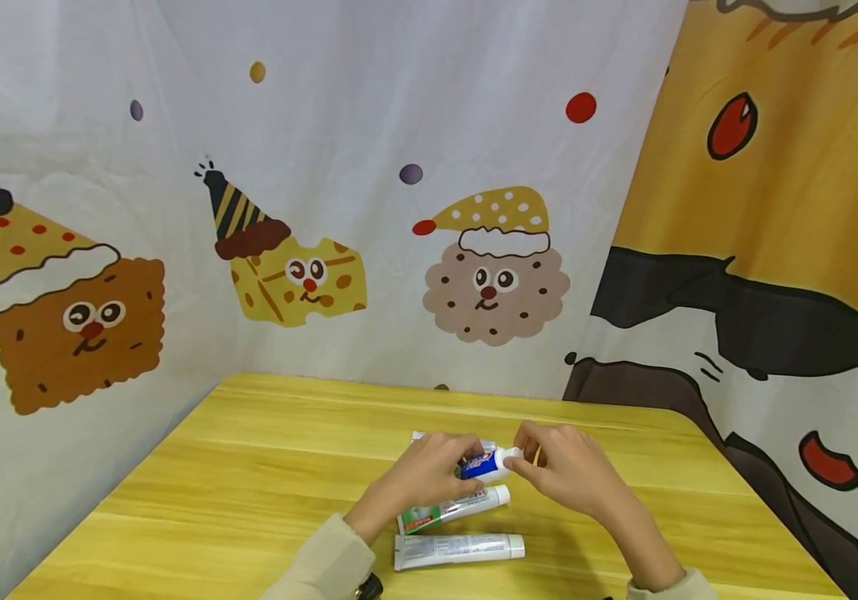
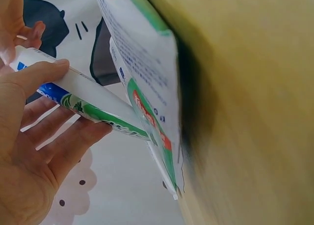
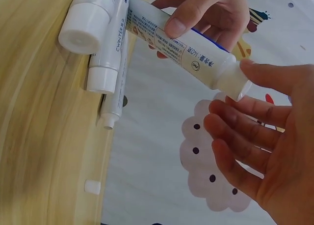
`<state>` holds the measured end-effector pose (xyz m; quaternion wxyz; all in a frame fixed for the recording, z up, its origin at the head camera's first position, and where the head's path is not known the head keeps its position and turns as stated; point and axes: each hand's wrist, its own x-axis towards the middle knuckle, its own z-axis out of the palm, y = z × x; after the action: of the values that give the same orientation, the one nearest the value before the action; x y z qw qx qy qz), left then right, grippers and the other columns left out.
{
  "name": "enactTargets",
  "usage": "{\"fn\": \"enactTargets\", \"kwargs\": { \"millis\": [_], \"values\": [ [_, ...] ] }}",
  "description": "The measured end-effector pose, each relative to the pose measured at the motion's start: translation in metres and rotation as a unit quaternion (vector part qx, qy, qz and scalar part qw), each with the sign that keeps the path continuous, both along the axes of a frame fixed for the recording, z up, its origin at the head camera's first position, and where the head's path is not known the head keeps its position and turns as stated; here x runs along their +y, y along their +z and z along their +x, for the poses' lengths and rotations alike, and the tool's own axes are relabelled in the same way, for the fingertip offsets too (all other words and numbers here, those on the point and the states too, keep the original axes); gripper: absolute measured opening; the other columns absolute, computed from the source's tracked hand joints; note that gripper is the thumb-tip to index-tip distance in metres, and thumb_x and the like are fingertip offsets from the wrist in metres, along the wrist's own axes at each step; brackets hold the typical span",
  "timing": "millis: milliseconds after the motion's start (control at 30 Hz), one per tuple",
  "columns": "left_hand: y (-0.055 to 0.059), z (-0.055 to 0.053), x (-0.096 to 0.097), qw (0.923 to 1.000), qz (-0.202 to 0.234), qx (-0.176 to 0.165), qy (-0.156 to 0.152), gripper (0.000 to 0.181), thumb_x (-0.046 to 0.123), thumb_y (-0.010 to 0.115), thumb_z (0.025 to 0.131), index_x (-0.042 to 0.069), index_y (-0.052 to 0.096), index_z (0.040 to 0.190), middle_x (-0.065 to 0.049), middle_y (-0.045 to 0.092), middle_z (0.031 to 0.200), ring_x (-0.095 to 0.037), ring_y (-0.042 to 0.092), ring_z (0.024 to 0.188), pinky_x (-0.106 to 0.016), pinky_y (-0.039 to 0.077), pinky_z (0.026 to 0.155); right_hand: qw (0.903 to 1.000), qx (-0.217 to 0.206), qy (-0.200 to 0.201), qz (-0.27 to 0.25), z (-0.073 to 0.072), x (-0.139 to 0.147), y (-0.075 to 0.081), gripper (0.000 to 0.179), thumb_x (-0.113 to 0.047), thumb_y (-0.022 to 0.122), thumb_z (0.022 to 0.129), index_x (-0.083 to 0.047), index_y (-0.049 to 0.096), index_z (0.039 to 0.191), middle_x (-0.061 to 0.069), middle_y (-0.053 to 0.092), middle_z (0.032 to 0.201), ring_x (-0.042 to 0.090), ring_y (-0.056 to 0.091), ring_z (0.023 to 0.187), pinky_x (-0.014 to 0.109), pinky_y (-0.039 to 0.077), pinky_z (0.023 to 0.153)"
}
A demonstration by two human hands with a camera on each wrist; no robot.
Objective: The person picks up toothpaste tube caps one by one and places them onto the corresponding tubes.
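Note:
My left hand point(image 1: 431, 468) grips a toothpaste tube point(image 1: 480, 465) around its body, thumb on one side and fingers on the other. The tube is white with blue and green print, raised at a slant over the table. At its far right end sits a white cap point(image 3: 232, 81), which my right hand point(image 1: 577, 468) pinches between thumb and index finger. The other right fingers are spread loosely below the cap in the right wrist view. Just in front of the hands lie a white-and-green tube point(image 1: 466, 504) and a white printed tube point(image 1: 459, 550).
Behind the held tube another tube point(image 3: 114, 102) lies with its narrow nozzle bare. A small loose white cap point(image 3: 92, 186) rests on the wooden table point(image 1: 197, 500) near its far side. A cartoon-printed curtain point(image 1: 369, 108) hangs behind the table.

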<state>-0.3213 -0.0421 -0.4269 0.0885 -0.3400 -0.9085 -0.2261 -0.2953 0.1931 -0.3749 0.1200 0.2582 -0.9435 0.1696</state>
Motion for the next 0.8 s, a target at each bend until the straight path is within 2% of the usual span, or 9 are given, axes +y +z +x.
{"fn": "enactTargets", "kwargs": {
  "millis": [167, 400, 567, 667, 800],
  "values": [
    [0.0000, -0.0001, 0.0005, 1.0000, 0.000, 0.000, -0.002, 0.033, 0.035, 0.081, 0.089, 0.018, 0.070, 0.115, 0.011, 0.073, 0.097, 0.003, 0.055, 0.071, -0.014, 0.047, 0.064, 1.0000, 0.004, -0.006, 0.003, 0.0000, 0.0013, 0.0006, 0.028, -0.053, 0.068, 0.096, -0.029, 0.066, 0.082, -0.020, 0.058, 0.069, -0.005, 0.050, 0.062, 0.020, 0.044, 0.060],
    [0.0001, -0.0003, 0.0002, 1.0000, 0.000, -0.002, -0.001, 0.040, 0.034, 0.080, 0.091, 0.016, 0.070, 0.125, 0.009, 0.074, 0.098, 0.002, 0.057, 0.070, -0.014, 0.047, 0.062, 0.9999, 0.013, 0.002, 0.003, 0.0002, 0.0006, 0.0000, 0.022, -0.045, 0.076, 0.092, -0.025, 0.068, 0.092, -0.019, 0.063, 0.074, -0.008, 0.052, 0.060, 0.019, 0.044, 0.058],
    [0.0010, 0.0002, -0.0003, 0.9999, -0.007, 0.005, -0.007, 0.033, 0.035, 0.079, 0.091, 0.017, 0.073, 0.118, 0.010, 0.071, 0.094, 0.002, 0.053, 0.067, -0.013, 0.045, 0.059, 0.9998, 0.013, -0.008, 0.010, 0.0002, 0.0005, 0.0004, 0.028, -0.052, 0.070, 0.094, -0.028, 0.065, 0.079, -0.020, 0.058, 0.067, -0.006, 0.049, 0.061, 0.020, 0.043, 0.059],
    [0.0014, 0.0004, -0.0010, 0.9999, -0.007, 0.006, -0.007, 0.032, 0.035, 0.079, 0.091, 0.017, 0.073, 0.117, 0.011, 0.071, 0.094, 0.002, 0.052, 0.067, -0.013, 0.044, 0.059, 0.9998, 0.011, -0.010, 0.014, -0.0001, 0.0002, 0.0008, 0.030, -0.055, 0.069, 0.094, -0.027, 0.067, 0.085, -0.019, 0.060, 0.069, -0.006, 0.051, 0.061, 0.020, 0.044, 0.060],
    [0.0014, 0.0009, -0.0020, 0.9999, -0.006, 0.007, -0.011, 0.032, 0.035, 0.079, 0.091, 0.016, 0.074, 0.117, 0.009, 0.073, 0.097, 0.003, 0.053, 0.068, -0.013, 0.044, 0.060, 1.0000, 0.006, 0.003, 0.005, 0.0000, -0.0004, -0.0001, 0.026, -0.052, 0.071, 0.094, -0.027, 0.068, 0.093, -0.019, 0.063, 0.074, -0.008, 0.053, 0.061, 0.020, 0.045, 0.059]
  ]
}}
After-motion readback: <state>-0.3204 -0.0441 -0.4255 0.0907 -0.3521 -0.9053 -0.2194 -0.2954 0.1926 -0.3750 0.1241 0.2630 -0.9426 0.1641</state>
